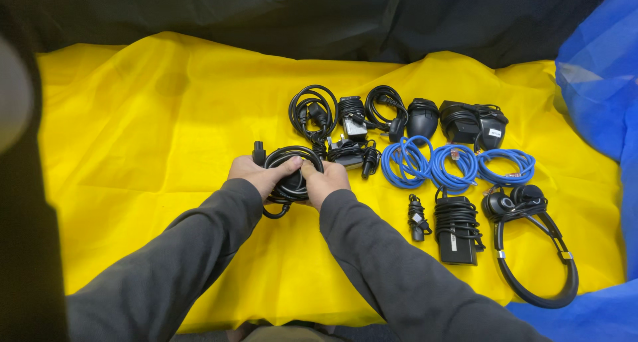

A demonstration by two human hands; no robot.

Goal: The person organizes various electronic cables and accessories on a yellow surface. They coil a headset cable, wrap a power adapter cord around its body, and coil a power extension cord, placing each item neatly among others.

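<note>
Both my hands hold a coiled black power cable (292, 157) over a yellow sheet (146, 149). My left hand (260, 174) grips the coil's left side, thumb laid across the top. My right hand (325, 180) grips its right side. The cable's plug (258, 152) sticks up just left of my left hand. Both sleeves are dark grey.
Right of my hands lie more black coiled cables (312, 109), a black mouse (423, 117), black adapters (473, 121), three blue coiled cables (453, 164), a power brick (456, 232), a small cable (416, 217) and a black headset (531, 242). Blue cloth (598, 70) borders the right; black cloth lies behind.
</note>
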